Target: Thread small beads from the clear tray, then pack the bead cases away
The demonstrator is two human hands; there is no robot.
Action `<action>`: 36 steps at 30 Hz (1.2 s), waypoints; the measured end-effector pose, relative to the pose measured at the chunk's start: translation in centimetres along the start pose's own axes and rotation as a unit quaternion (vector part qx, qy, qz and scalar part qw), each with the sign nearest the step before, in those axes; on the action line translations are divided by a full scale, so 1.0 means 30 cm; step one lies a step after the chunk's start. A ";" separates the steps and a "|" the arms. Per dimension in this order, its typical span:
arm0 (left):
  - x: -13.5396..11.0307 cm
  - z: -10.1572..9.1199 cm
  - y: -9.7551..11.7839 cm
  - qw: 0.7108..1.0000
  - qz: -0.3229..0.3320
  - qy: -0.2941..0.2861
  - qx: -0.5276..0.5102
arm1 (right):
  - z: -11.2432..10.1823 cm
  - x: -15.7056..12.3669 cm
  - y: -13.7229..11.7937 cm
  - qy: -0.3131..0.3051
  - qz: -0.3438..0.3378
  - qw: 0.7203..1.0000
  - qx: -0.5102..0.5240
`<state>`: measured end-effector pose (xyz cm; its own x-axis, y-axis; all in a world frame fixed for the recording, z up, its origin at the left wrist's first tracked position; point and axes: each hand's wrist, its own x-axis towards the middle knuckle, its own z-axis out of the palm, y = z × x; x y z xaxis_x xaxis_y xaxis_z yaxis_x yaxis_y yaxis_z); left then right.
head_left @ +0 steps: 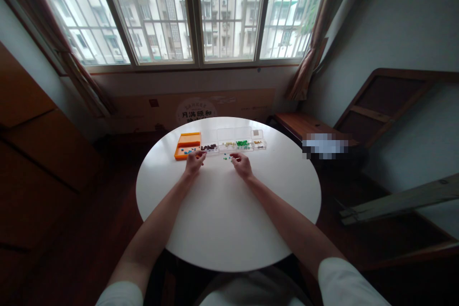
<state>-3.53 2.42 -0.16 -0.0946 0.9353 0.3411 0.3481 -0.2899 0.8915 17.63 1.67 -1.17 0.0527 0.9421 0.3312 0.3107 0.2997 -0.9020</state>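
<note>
My left hand is over the table just in front of the open orange box, its fingers curled in. Small blue pieces lie inside that box. My right hand is a little to the right, thumb and fingers bent together in a pinch. What either hand holds is too small to make out. By the right fingertips, a few tiny green and blue pieces rest on the tabletop. Behind both hands stands a clear compartment box with its lid raised. It contains dark pieces, green pieces and yellowish pieces.
The round white table fills the middle, close to my body. Beyond it are a flat printed cardboard box and a barred window. A wooden bench stands at the right, and wooden cabinets at the left.
</note>
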 end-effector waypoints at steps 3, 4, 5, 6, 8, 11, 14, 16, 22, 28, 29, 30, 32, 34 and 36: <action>-0.018 0.029 0.008 0.996 0.045 -0.066 0.045 | -0.020 0.002 0.004 0.027 -0.065 0.987 -0.144; -0.025 0.038 0.010 0.993 0.059 -0.079 0.063 | -0.023 -0.001 0.003 0.022 -0.074 0.979 -0.190; -0.031 0.046 0.011 0.990 0.073 -0.090 0.080 | -0.024 -0.006 0.000 0.013 -0.078 0.970 -0.232; -0.037 0.053 0.012 0.987 0.087 -0.100 0.096 | -0.022 -0.012 -0.004 0.001 -0.078 0.960 -0.268; -0.048 0.065 0.015 0.979 0.105 -0.126 0.120 | -0.016 -0.027 -0.015 -0.027 -0.077 0.943 -0.322; -0.063 0.075 0.018 0.971 0.108 -0.156 0.147 | -0.007 -0.045 -0.030 -0.068 -0.081 0.923 -0.370; -0.069 0.076 0.020 0.970 0.099 -0.157 0.158 | -0.005 -0.053 -0.038 -0.091 -0.092 0.913 -0.387; -0.069 0.075 0.021 0.970 0.097 -0.157 0.157 | -0.008 -0.054 -0.039 -0.083 -0.099 0.916 -0.379; -0.066 0.072 0.022 0.971 0.098 -0.160 0.147 | -0.011 -0.053 -0.035 -0.056 -0.111 0.933 -0.338; -0.062 0.072 0.009 0.972 0.111 -0.155 0.140 | -0.008 -0.051 -0.032 -0.044 -0.107 0.944 -0.309; -0.061 0.071 0.008 0.972 0.111 -0.154 0.140 | -0.009 -0.049 -0.032 -0.041 -0.106 0.947 -0.302; -0.061 0.071 0.008 0.972 0.112 -0.152 0.138 | -0.009 -0.048 -0.033 -0.037 -0.108 0.950 -0.291; -0.063 0.071 0.012 0.973 0.113 -0.151 0.130 | -0.009 -0.043 -0.036 -0.031 -0.116 0.962 -0.246; -0.068 0.072 0.019 0.975 0.112 -0.157 0.114 | -0.004 -0.040 -0.042 -0.059 -0.104 0.981 -0.150; -0.074 0.075 0.029 0.976 0.107 -0.171 0.086 | 0.006 -0.039 -0.047 -0.115 -0.061 0.991 -0.023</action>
<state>-0.91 0.54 -0.81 0.3046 0.8783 0.3686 0.4806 -0.4758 0.7367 16.97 0.17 -0.31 -0.2032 0.9106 0.3598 0.3449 0.4105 -0.8441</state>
